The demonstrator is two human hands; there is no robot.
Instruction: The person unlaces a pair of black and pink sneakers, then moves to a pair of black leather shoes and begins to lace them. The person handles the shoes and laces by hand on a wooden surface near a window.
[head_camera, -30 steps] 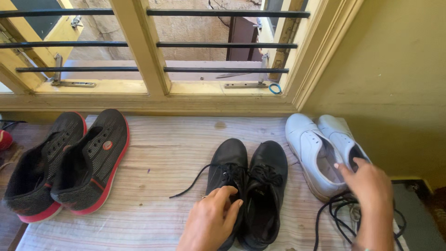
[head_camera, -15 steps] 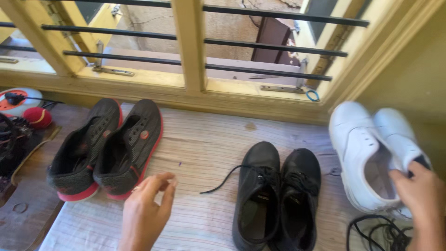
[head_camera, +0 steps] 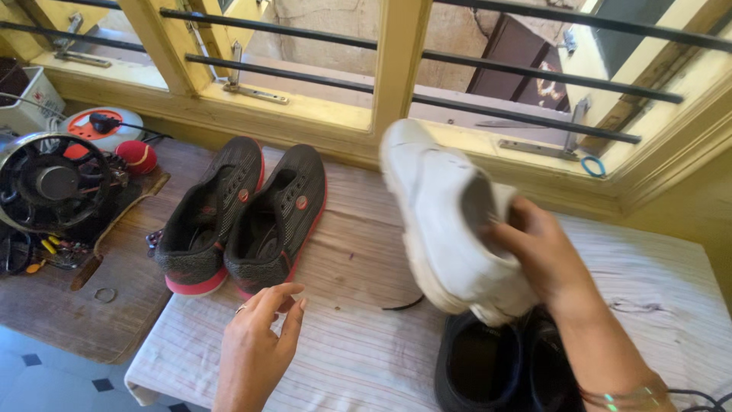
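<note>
One white shoe (head_camera: pixel 446 217) is up in the air over the black shoes (head_camera: pixel 503 366); our right hand (head_camera: pixel 537 255) grips its heel. Our left hand (head_camera: pixel 255 343) hangs loose, holding nothing, near the red-soled shoes (head_camera: pixel 244 217).

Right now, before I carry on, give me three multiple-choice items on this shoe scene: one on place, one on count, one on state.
1. Where does the grey knit pair of shoes with red soles lie?
A. below the window bars, left of the raised shoe
B. on the floor tiles
C. on the window sill

2. How many white leather shoes are in view?
A. none
B. one
C. three

3. What is the left hand doing?
A. gripping a lace
B. holding a ball
C. hovering open, holding nothing

Key: 1 A, the pair sits on the striped cloth beneath the bars; 2 B, one shoe shows, lifted in the right hand; 3 C, its fingers are spread above the cloth.
</note>
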